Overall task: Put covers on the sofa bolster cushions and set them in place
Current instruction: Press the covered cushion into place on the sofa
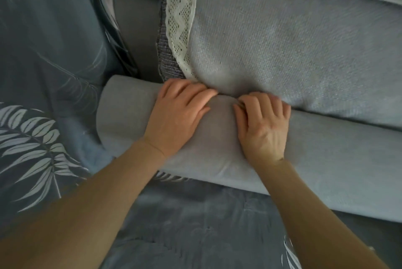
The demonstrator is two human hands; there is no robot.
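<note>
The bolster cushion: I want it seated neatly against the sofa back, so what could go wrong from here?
1. The left hand and right hand both press near the middle of the bolster cushion, so its free left end could swing out of line.
2. The right hand's fingers curl into the crease by the lace-trimmed throw; pushing further might drag the lace edge under the bolster.
3. The cover looks bunched between the hands and may stay wrinkled.

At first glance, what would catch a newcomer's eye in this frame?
Two bare hands at centre, the left hand flat and the right hand curled, both press on a long grey bolster cushion that lies across the sofa. Behind it, a white lace trim edges a grey throw.
</note>
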